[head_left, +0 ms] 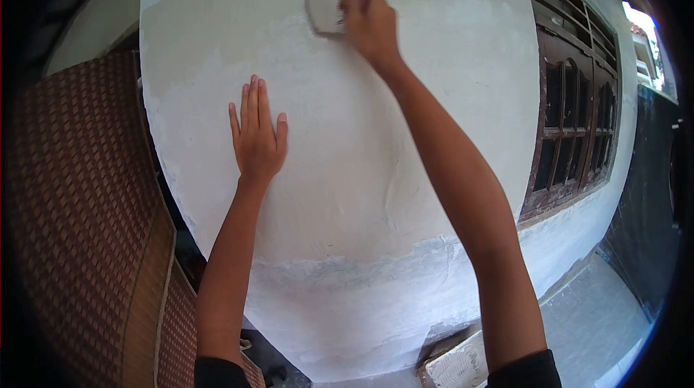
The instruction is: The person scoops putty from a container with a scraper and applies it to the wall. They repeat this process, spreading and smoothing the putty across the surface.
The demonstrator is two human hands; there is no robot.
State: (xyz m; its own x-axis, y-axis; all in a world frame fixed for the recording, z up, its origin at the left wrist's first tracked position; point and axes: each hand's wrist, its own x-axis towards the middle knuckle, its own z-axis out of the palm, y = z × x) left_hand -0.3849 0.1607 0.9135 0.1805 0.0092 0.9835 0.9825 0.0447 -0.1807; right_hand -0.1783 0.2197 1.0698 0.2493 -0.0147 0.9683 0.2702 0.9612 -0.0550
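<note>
My right hand point(374, 25) is raised high against the pale wall point(325, 171), its fingers closed around a putty scraper point(324, 8). The scraper has a dark red grip and a broad off-white face that looks coated with putty, and it lies on or close to the wall. Lower and to the left, my left hand point(257, 138) rests flat on the wall with its fingers stretched upward and the thumb apart. It holds nothing. Darker, damp-looking patches and a rough lower edge show on the wall's coating.
A brown woven panel point(79, 207) stands along the left. To the right is a brown wooden window point(575, 113) with barred panes. On the floor point(593, 308) below, a tray-like container point(460, 365) with white material sits against the wall's foot.
</note>
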